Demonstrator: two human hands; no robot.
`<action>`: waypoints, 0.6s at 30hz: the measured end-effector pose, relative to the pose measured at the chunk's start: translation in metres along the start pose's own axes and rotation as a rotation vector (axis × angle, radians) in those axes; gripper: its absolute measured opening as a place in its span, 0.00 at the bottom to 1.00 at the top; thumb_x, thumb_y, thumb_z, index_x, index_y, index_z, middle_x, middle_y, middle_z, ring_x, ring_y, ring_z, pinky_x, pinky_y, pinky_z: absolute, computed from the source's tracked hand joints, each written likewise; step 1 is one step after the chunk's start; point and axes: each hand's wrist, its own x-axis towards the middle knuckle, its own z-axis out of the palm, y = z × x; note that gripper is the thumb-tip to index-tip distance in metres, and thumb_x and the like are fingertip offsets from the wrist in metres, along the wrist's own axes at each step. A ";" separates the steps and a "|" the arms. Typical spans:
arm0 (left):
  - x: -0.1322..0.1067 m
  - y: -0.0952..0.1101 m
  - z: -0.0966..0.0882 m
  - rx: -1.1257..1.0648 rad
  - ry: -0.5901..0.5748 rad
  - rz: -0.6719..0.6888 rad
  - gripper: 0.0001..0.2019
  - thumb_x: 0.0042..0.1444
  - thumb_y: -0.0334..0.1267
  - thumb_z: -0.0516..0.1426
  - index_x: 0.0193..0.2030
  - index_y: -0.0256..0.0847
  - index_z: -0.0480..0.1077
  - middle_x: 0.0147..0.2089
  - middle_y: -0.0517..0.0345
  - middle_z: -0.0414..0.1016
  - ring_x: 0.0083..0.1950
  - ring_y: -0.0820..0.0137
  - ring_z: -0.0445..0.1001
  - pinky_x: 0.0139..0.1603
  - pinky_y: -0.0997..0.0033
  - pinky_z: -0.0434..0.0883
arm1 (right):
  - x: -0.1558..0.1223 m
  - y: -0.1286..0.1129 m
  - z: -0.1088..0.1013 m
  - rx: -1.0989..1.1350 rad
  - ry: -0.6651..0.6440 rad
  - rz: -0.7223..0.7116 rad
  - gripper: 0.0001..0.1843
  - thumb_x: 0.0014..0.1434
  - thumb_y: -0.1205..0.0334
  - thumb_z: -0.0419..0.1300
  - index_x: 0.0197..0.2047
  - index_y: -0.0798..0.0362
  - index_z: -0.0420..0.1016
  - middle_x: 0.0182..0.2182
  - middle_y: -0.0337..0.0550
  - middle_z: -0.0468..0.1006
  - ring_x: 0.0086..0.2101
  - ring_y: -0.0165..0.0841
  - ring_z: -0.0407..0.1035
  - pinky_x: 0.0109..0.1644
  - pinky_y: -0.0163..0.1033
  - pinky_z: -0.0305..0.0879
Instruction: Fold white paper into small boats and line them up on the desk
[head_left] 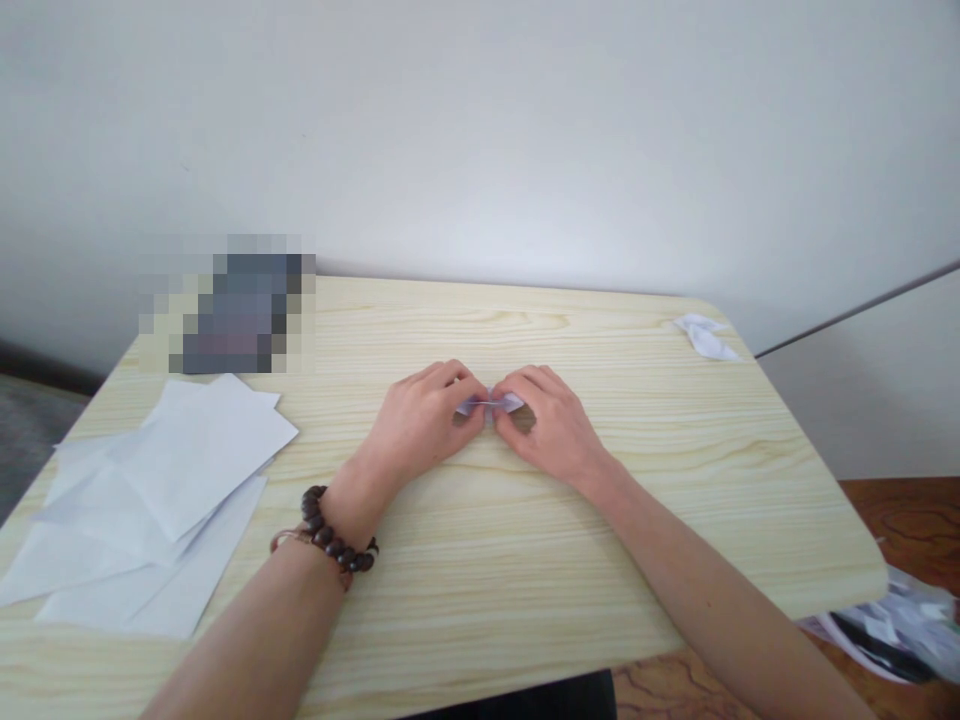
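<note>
Small paper (490, 404) partly hidden btwn hands (429, 408) (553, 418), dark obj. (236, 315) pixelated, unclear.

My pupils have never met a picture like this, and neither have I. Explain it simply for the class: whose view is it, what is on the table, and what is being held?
There is no machine here, only a person's two bare hands. The single picture comes from a camera worn on the person's head, looking forward and down. The left hand, with dark beads at its wrist, and the right hand pinch a small folded white paper between them. On the pale wood-grain table, loose white sheets overlap at the left. Beyond them is a dark object, too pixelated to identify. Near the far right corner lies another white paper piece.
</note>
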 end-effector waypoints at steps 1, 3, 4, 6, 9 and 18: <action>0.000 0.000 0.000 0.001 -0.001 -0.012 0.07 0.58 0.36 0.55 0.37 0.41 0.74 0.40 0.55 0.75 0.40 0.67 0.73 0.38 0.70 0.69 | 0.000 0.003 -0.002 0.026 0.002 0.000 0.06 0.57 0.67 0.57 0.40 0.51 0.71 0.37 0.45 0.77 0.40 0.38 0.69 0.46 0.44 0.67; 0.000 -0.001 -0.001 -0.004 0.003 -0.042 0.07 0.58 0.35 0.54 0.37 0.40 0.74 0.40 0.54 0.75 0.40 0.67 0.74 0.38 0.71 0.69 | -0.001 0.009 -0.006 0.046 0.027 0.006 0.07 0.58 0.66 0.58 0.41 0.51 0.71 0.37 0.44 0.78 0.39 0.37 0.71 0.45 0.43 0.67; 0.000 -0.001 -0.001 -0.010 0.004 -0.055 0.07 0.58 0.35 0.54 0.38 0.40 0.74 0.40 0.54 0.75 0.40 0.67 0.74 0.38 0.71 0.69 | -0.002 0.012 -0.007 0.053 0.043 0.011 0.07 0.58 0.64 0.59 0.41 0.51 0.71 0.37 0.44 0.78 0.39 0.36 0.72 0.45 0.42 0.68; 0.000 -0.001 -0.002 -0.021 0.005 -0.076 0.08 0.59 0.35 0.53 0.38 0.39 0.74 0.41 0.53 0.75 0.40 0.67 0.74 0.38 0.70 0.69 | -0.002 0.018 -0.009 0.064 0.042 0.011 0.07 0.59 0.61 0.61 0.41 0.51 0.72 0.36 0.43 0.79 0.38 0.35 0.73 0.44 0.41 0.69; 0.000 -0.002 -0.001 -0.029 0.017 -0.095 0.08 0.59 0.35 0.53 0.39 0.39 0.74 0.41 0.53 0.75 0.39 0.67 0.74 0.37 0.70 0.69 | -0.003 0.024 -0.010 0.091 0.045 -0.029 0.07 0.60 0.58 0.62 0.40 0.50 0.74 0.37 0.42 0.80 0.39 0.34 0.74 0.45 0.40 0.70; 0.000 -0.003 -0.002 -0.103 0.018 -0.097 0.08 0.59 0.35 0.53 0.37 0.40 0.73 0.41 0.53 0.75 0.39 0.68 0.74 0.40 0.70 0.70 | -0.001 0.026 -0.012 0.037 0.011 -0.164 0.08 0.65 0.62 0.55 0.39 0.48 0.77 0.40 0.42 0.82 0.41 0.33 0.75 0.48 0.41 0.71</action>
